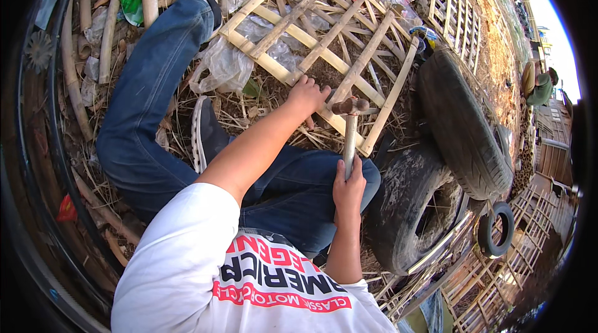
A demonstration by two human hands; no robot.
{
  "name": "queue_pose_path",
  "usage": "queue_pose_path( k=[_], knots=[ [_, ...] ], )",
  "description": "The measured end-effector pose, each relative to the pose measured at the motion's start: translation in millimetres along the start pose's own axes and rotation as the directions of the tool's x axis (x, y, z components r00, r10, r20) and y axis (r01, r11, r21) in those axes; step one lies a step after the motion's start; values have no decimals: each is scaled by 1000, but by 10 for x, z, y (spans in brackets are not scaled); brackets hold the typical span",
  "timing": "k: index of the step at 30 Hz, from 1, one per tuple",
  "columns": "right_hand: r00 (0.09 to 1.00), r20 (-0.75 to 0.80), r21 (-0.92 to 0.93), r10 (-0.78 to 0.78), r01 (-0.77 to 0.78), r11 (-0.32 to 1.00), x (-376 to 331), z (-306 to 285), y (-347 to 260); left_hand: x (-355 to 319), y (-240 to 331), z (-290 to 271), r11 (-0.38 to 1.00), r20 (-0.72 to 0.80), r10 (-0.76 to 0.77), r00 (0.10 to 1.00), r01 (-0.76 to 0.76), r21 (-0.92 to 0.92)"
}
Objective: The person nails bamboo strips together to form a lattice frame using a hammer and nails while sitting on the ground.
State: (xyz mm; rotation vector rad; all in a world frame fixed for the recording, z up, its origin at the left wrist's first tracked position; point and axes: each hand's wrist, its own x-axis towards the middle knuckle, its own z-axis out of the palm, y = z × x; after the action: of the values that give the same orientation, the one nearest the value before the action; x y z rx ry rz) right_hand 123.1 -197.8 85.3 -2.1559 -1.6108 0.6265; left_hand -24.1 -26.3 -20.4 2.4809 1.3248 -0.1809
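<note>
Here the right hand (349, 187) is clamped round the metal handle of a hammer (350, 127), its head raised just above the near rail of a bamboo lattice frame (324, 40) lying on the straw-strewn ground. The left hand (306, 95) rests on that same rail, fingers curled down at one spot just left of the hammer head; whether they pinch a nail I cannot tell. The likely trouble is a blow glancing off the round bamboo onto those close fingers, or splitting the slat. Counted: one hammer, one frame under the hands, a second lattice panel (455, 9) far right, two large tyres (461, 127) at right and one small tyre (496, 228) beyond.
</note>
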Motion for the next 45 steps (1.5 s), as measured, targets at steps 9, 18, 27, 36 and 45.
queue_pose_path(
  k=[9, 18, 27, 36, 45],
  knots=[
    [998, -57, 105, 17, -11, 994, -111, 1, -30, 6, -34, 18, 1000, -19, -16, 1000, 16, -17],
    [968, -240, 239, -74, 133, 962, -198, -169, -115, -88, -27, -40, 999, -89, 32, 996, -33, -3],
    [999, -11, -42, -38, 38, 998, -74, 70, 44, -23, -2, -66, 998, 36, -41, 999, 42, -51],
    [995, -83, 70, -49, 55, 996, -102, 41, -15, -3, -33, 60, 999, -81, -23, 996, 21, -29],
    [978, -206, 296, -34, 95, 951, -222, -190, -88, -88, -26, -66, 998, -68, 23, 997, -26, -49]
  ],
)
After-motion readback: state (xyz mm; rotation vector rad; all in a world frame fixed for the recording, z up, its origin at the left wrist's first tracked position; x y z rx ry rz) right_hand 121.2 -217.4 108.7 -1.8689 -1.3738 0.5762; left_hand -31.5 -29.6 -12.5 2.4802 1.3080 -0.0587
